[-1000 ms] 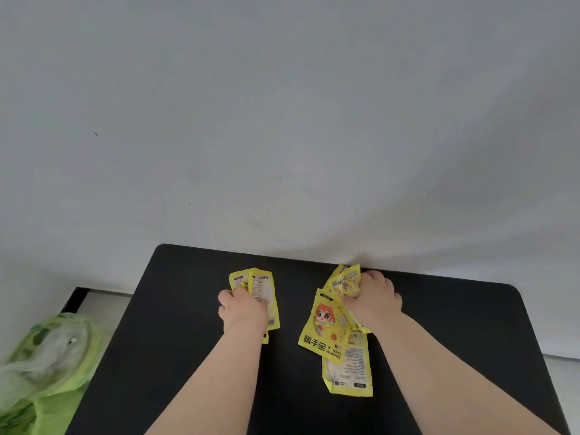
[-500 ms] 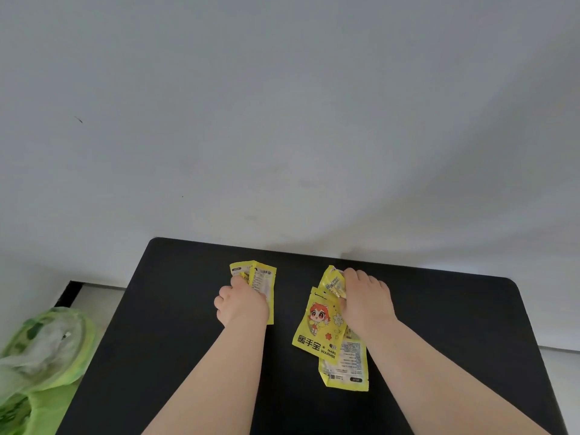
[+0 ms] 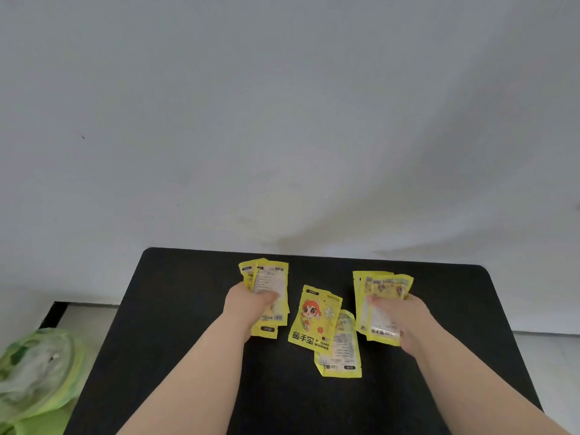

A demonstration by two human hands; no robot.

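On the black table (image 3: 175, 309), left hand (image 3: 248, 306) grips a small stack of yellow packets (image 3: 271, 279). Right hand (image 3: 400, 315) grips another yellow stack (image 3: 381, 285), right of centre. Between the hands two loose packets (image 3: 315, 318) lie flat, overlapping, cartoon-face one on top. Green plastic bag (image 3: 37, 368) sits off the table's left edge.

L hand (image 3: 251, 304) curled gripping, R hand (image 3: 400, 318) same, forearms fwd

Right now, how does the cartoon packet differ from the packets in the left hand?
The cartoon packet lies loose on the table; the left-hand packets are gripped by the left hand. The cartoon packet shows its picture front; the left-hand packets show small print. Both are yellow.
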